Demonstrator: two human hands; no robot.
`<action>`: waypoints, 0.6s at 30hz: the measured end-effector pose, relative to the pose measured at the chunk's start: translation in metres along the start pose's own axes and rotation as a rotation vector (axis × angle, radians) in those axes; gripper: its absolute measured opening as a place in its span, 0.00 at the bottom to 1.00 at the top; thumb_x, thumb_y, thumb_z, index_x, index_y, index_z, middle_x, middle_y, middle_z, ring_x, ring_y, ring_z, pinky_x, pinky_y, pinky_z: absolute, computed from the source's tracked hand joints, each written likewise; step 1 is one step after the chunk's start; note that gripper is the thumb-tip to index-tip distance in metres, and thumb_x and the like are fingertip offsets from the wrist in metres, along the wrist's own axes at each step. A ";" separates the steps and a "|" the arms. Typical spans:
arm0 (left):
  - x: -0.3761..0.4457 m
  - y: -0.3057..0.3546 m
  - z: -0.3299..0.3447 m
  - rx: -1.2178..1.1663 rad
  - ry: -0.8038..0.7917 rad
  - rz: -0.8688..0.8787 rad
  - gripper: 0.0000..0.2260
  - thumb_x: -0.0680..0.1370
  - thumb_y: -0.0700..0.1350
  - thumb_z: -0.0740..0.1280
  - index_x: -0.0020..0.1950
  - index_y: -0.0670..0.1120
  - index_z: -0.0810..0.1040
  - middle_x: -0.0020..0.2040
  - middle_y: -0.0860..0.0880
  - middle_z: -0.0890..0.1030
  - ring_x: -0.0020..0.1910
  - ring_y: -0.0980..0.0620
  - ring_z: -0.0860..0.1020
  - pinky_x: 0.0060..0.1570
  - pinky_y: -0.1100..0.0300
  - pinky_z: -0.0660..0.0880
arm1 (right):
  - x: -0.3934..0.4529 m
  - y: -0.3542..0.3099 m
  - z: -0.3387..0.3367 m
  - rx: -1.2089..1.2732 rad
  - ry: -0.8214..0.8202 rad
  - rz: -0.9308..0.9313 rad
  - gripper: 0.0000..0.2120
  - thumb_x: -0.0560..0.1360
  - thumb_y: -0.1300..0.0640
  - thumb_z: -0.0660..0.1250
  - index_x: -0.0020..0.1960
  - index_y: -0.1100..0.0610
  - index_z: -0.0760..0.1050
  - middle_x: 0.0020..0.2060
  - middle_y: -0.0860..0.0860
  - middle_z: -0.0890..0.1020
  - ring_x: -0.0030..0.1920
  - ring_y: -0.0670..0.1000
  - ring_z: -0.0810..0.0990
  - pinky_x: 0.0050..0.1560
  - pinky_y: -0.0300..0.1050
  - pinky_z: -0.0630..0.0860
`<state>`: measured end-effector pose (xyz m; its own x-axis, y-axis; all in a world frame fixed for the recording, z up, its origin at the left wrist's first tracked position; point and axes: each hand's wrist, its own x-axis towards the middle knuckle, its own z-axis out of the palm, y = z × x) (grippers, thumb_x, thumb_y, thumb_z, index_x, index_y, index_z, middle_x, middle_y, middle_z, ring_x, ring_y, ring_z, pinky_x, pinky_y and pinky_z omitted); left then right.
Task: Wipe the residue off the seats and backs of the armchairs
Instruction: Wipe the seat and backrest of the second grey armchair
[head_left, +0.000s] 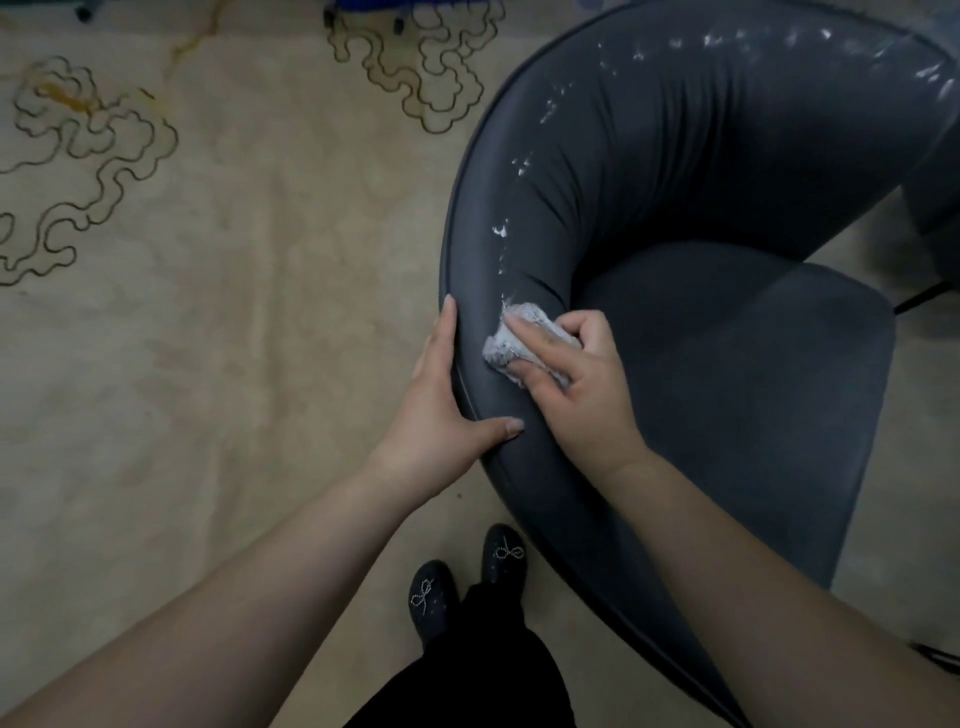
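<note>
A dark grey armchair (675, 171) with a curved back fills the right half of the view. White residue (522, 166) is smeared in patches along the inner back, from near my hands up to the top right rim. My right hand (576, 384) grips a crumpled white cloth (511, 340) and presses it on the lower inner back. My left hand (441, 400) rests on the outer rim of the back, fingers straight along the outside and thumb on the inside. The seat cushion (753, 389) lies to the right of my hands.
A beige carpet (234, 338) with dark looping line patterns covers the floor on the left. My feet in black shoes (467, 582) stand just below the chair's edge. A second dark chair part (935, 171) shows at the right edge.
</note>
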<state>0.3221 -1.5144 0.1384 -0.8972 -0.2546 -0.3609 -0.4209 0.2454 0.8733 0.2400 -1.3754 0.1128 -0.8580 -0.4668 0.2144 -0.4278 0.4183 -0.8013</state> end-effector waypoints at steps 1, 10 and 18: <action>0.002 0.001 -0.001 0.002 -0.006 -0.001 0.55 0.67 0.43 0.79 0.78 0.61 0.41 0.79 0.60 0.51 0.76 0.60 0.57 0.73 0.53 0.64 | 0.010 -0.001 0.001 -0.017 -0.003 -0.014 0.22 0.73 0.58 0.68 0.65 0.45 0.71 0.48 0.51 0.67 0.52 0.55 0.71 0.59 0.44 0.71; 0.010 0.009 0.001 0.079 0.035 -0.015 0.55 0.67 0.44 0.78 0.78 0.60 0.40 0.78 0.60 0.53 0.75 0.61 0.56 0.73 0.54 0.63 | 0.029 0.004 0.000 0.017 -0.033 -0.064 0.20 0.74 0.58 0.67 0.65 0.47 0.73 0.48 0.52 0.67 0.51 0.56 0.71 0.57 0.50 0.73; 0.022 0.010 -0.005 0.054 0.060 -0.008 0.52 0.68 0.45 0.78 0.79 0.59 0.44 0.77 0.63 0.54 0.75 0.63 0.58 0.73 0.54 0.63 | 0.094 0.000 0.014 -0.062 -0.001 -0.082 0.18 0.71 0.61 0.72 0.59 0.50 0.80 0.47 0.51 0.67 0.50 0.56 0.70 0.58 0.40 0.67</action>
<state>0.2986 -1.5226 0.1406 -0.8846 -0.3124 -0.3463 -0.4364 0.2927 0.8508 0.1634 -1.4305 0.1249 -0.8191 -0.5023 0.2771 -0.5133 0.4263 -0.7448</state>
